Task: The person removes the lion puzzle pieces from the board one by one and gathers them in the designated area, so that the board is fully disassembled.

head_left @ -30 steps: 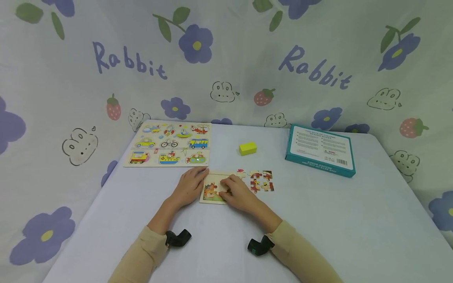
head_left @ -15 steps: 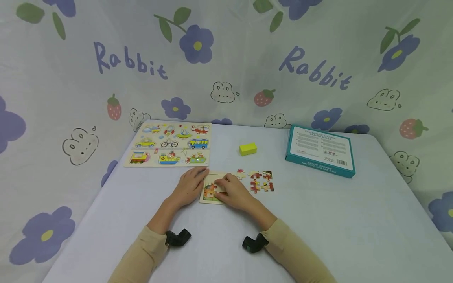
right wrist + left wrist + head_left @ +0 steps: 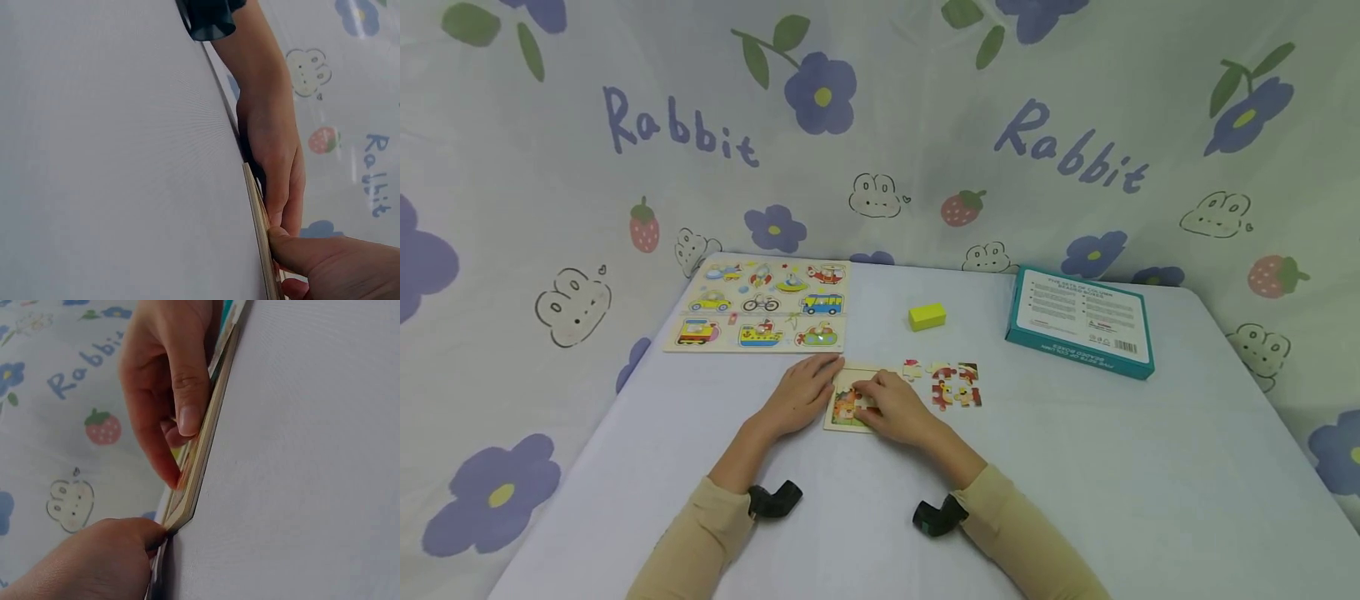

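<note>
A small wooden jigsaw tray (image 3: pixel 857 376) lies flat on the white table, with joined picture pieces (image 3: pixel 844 406) in its left part. My left hand (image 3: pixel 801 392) rests along the tray's left side, fingers extended, fingertips at its upper left corner. Over the tray is my right hand (image 3: pixel 901 410), thumb and index finger bent down onto a jigsaw piece that they mostly cover. In the left wrist view, the thumb and index finger of the right hand (image 3: pixel 165 369) reach down inside the tray rim (image 3: pixel 209 425). The tray's right part is hidden under this hand.
Several loose jigsaw pieces (image 3: pixel 956 385) lie right of the tray, and one single piece (image 3: pixel 912 369) sits nearer it. Behind are a vehicle peg board (image 3: pixel 727 337) at left, a yellow block (image 3: pixel 927 317) and a teal box (image 3: pixel 1078 321) at right.
My right hand has shifted slightly left across the tray during the first half second, then stayed there. My left hand holds its place at the tray's side.
</note>
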`<action>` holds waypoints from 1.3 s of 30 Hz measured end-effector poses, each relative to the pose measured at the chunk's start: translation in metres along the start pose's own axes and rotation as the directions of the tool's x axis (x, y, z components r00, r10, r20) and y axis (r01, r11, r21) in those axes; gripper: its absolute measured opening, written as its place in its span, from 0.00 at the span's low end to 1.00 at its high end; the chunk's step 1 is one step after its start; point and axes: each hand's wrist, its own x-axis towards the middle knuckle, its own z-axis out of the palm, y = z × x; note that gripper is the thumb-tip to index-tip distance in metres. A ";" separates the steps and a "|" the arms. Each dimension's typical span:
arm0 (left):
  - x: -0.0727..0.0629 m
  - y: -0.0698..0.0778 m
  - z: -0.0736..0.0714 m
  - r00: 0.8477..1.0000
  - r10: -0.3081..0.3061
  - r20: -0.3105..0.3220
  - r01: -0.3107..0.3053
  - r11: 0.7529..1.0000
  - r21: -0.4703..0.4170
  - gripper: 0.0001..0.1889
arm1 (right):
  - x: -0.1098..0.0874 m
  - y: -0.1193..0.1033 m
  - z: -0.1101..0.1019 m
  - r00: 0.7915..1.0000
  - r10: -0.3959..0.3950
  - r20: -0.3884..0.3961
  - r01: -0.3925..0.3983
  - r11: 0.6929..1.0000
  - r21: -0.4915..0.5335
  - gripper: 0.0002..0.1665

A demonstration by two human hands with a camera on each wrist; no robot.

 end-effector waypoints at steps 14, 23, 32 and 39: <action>-0.002 -0.001 0.002 1.000 0.002 -0.009 -0.002 1.000 0.000 0.23 | 0.002 0.001 0.004 0.999 0.053 -0.006 -0.053 0.994 0.093 0.25; 0.002 -0.002 0.001 1.000 0.004 0.002 -0.004 1.000 0.009 0.23 | 0.001 0.005 0.008 0.989 0.013 -0.148 0.008 0.990 0.141 0.23; 0.002 -0.003 0.001 1.000 0.002 0.018 -0.003 1.000 0.012 0.23 | 0.000 0.001 0.008 0.965 -0.052 -0.257 0.083 0.990 0.111 0.12; 0.002 -0.002 0.001 1.000 -0.004 0.020 0.004 1.000 0.013 0.23 | 0.000 0.001 0.008 0.956 -0.047 -0.290 0.084 0.989 0.118 0.06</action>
